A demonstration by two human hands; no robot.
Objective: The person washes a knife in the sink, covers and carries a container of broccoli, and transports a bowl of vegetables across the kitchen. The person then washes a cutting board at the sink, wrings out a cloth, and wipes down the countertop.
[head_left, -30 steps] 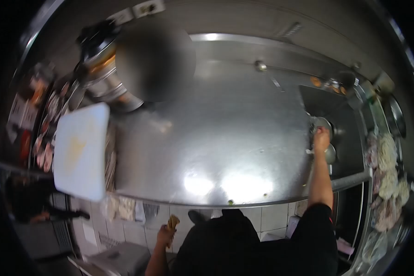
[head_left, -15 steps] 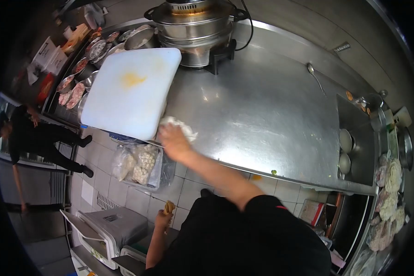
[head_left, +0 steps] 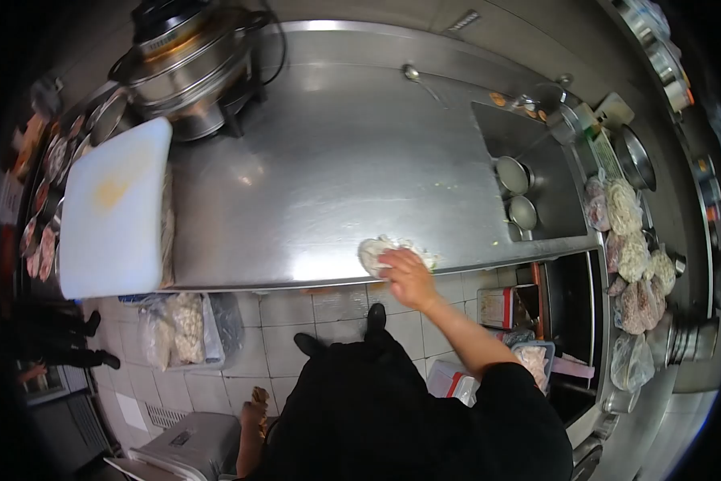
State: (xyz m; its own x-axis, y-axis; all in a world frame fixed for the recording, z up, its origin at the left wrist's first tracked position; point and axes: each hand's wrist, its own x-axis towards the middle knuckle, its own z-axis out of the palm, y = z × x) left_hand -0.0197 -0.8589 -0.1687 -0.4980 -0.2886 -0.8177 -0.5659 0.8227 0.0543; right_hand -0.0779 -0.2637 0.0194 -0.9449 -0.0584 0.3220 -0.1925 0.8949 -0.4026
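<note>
My right hand (head_left: 409, 279) presses a wet-looking white cloth (head_left: 372, 256) flat against the steel counter (head_left: 312, 192), close to its front edge. The fingers bend over the cloth, which spreads out on both sides of them. Down at my left side, my left hand (head_left: 252, 415) grips a crumpled yellow-brown thing (head_left: 260, 395), too small to tell its kind. A few green scraps lie on the steel beyond the cloth.
A white cutting board (head_left: 116, 228) stands at the counter's left end, near a steel pot (head_left: 188, 76). A spoon (head_left: 425, 84) lies at the back. The sink (head_left: 549, 208) on the right holds bowls. Bagged food (head_left: 186, 329) sits on the floor; a person's legs (head_left: 64, 341) show at left.
My right hand has swept the white cloth rightward along the front of the counter, from beside the cutting board towards the sink. The view has turned right. My left hand keeps its grip.
</note>
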